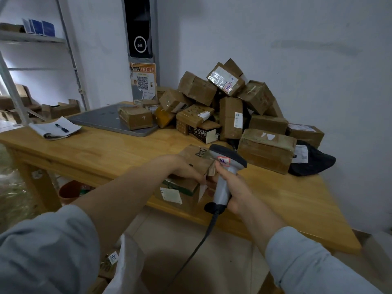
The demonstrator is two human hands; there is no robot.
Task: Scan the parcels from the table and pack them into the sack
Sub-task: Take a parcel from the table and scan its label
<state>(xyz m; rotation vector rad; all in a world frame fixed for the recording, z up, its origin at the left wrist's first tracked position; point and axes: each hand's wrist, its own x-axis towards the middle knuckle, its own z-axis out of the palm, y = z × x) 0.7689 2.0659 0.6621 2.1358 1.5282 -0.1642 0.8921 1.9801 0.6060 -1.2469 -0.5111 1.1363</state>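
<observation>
Wooden table (106,149). Far right: heap of cardboard parcels (231,107), black bag (314,164) just beside. Far left: open notebook (71,126) with pen (62,127); grey flat tray (99,119) bearing one box (135,118). At near edge: brown carton (194,159).

We take the grey flat platform (93,120) as our mark. Just left of it we see an open notebook (48,129) with a blue pen (61,127) on top. Behind it rises a tall grey terminal (140,28) bearing a QR poster (142,81). Further left stands a metal shelf rack (31,37) holding blue booklets (40,27).
</observation>
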